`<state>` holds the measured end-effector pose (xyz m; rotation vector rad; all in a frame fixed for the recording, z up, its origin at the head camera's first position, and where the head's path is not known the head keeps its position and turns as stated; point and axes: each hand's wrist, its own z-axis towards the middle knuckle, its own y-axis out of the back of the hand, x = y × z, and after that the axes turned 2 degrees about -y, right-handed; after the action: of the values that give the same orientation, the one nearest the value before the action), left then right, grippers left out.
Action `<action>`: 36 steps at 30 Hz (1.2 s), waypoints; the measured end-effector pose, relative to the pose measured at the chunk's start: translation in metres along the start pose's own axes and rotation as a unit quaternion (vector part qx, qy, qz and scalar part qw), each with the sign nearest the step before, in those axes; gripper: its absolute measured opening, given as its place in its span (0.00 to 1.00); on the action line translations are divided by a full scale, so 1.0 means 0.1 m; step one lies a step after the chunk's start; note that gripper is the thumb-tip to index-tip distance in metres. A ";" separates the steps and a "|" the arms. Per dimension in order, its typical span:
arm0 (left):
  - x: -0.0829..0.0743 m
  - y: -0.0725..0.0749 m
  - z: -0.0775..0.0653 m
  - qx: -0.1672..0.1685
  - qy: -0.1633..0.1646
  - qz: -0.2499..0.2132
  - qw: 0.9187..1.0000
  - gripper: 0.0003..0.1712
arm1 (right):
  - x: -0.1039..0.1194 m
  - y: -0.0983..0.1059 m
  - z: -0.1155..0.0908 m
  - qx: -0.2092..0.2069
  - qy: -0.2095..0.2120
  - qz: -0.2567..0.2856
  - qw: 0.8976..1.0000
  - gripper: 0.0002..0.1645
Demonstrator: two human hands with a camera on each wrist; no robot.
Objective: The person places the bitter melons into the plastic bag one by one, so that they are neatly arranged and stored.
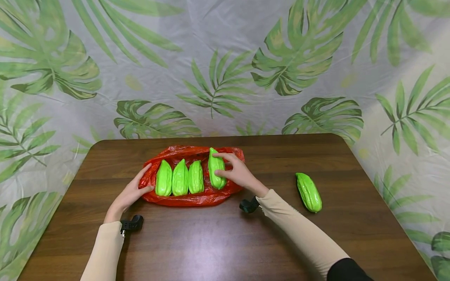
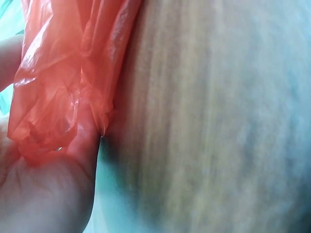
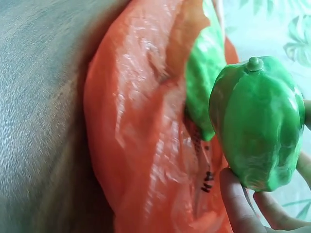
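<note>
On the table lies a red plastic bag [image 1: 200,201], its mouth spread wide, with three shiny green bitter melons [image 1: 180,177] side by side inside. My left hand [image 1: 131,193] grips the bag's left end, thumb at the near side and fingers at the far side. In the left wrist view, red plastic [image 2: 73,73] covers part of the thumb. Over the right part of the bag, my right hand [image 1: 240,173] holds another bitter melon [image 1: 216,169] between thumb and fingers. The right wrist view shows this bitter melon [image 3: 260,121] end-on, beside the bag [image 3: 141,126].
One more bitter melon [image 1: 309,192] lies on the brown wooden table [image 1: 197,242], to the right of the right forearm. A leaf-patterned cloth [image 1: 225,70] hangs behind the table. Each wrist carries a black camera mount [image 1: 133,223].
</note>
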<state>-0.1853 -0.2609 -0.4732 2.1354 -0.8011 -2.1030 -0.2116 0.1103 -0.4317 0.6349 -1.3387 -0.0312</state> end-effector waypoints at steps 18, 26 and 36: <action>0.01 0.00 0.00 -0.002 -0.002 0.002 1.000 0.47 | -0.08 -0.24 0.06 0.017 -0.012 -0.060 0.998 0.32; 0.02 0.00 0.00 -0.002 -0.004 -0.001 1.000 0.47 | -0.09 -0.28 0.06 0.019 -0.001 -0.091 0.996 0.32; 0.02 0.00 0.00 -0.002 -0.005 -0.001 1.000 0.47 | -0.07 -0.28 0.05 0.013 0.003 -0.106 0.994 0.31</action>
<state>-0.1852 -0.2617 -0.4745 2.1270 -0.7954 -2.1149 -0.2086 0.0873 -0.4497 0.7967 -1.2636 -0.1845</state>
